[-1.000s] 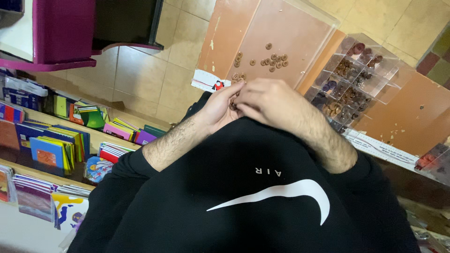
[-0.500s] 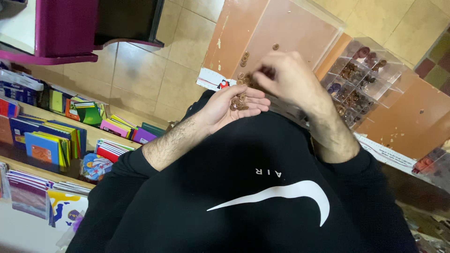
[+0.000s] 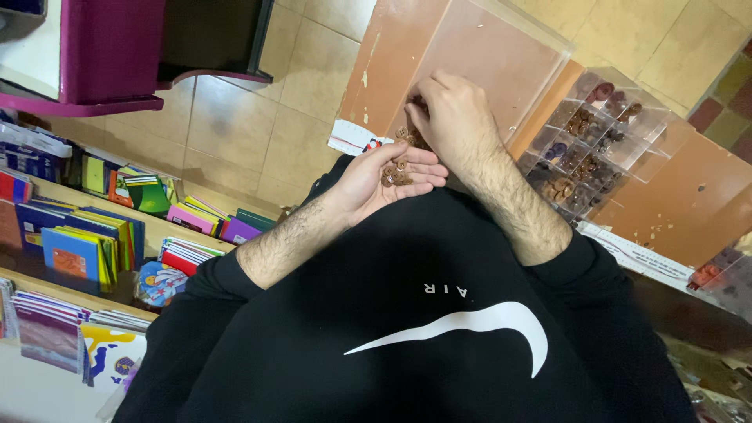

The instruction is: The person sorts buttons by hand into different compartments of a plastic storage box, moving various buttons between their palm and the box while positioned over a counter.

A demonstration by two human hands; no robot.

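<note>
Left hand: the left hand (image 3: 392, 174) lies palm up at centre frame, fingers loosely cupped, not closed, with a small heap of brown buttons (image 3: 394, 173) resting in the palm.
Right hand: the right hand (image 3: 454, 117) is just above it in the frame, knuckles toward the camera, fingertips bent down onto the clear tray (image 3: 501, 63); whether they pinch a button I cannot tell.
Loose buttons: a few more brown ones (image 3: 407, 135) lie on the tray beside the right fingertips, partly hidden by that hand; the number is too blurred to count.
In the way: the right forearm crosses over the near corner of the compartment box (image 3: 595, 137) at right.
Compartment box: one, clear plastic, its cells holding brown and dark buttons.
Shelves: stacks of coloured notebooks (image 3: 94, 235) fill the left side.
Upper left: one magenta piece of furniture (image 3: 110, 55) on the tiled floor (image 3: 258, 117).
Hands counted: two, near each other but not touching.
</note>
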